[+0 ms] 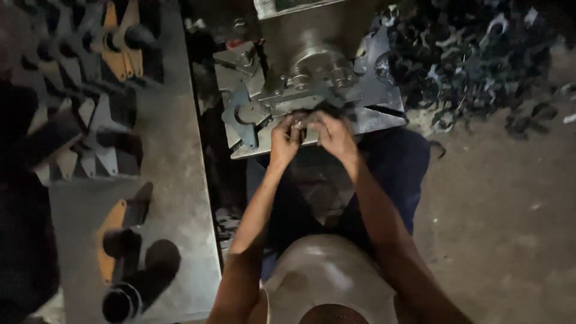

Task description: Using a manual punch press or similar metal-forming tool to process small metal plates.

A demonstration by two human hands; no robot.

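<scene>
Dim light and a dusty concrete floor (504, 198) are seen around a small metal worktop (372, 117) at the person's knees. Both hands are brought close together at its front edge. The left hand (286, 139) is curled, with the fingers bent in on a small dark metal piece (307, 122) that is held between the two hands. The right hand (336, 135) is also curled, and its fingertips are closed on the same piece from the other side; how firmly it is pinched cannot be told, because the piece is dark and blurred. Just behind the hands, a round steel fixture (318, 69) is mounted on the worktop. A flat grey bracket with a round cutout (243, 114) is lying just left of the hands. Further right, a heap of dark stamped parts (474, 54) is piled on the floor. Far left, a long grey plate (180, 180) is carrying orange and black parts (117, 42).
</scene>
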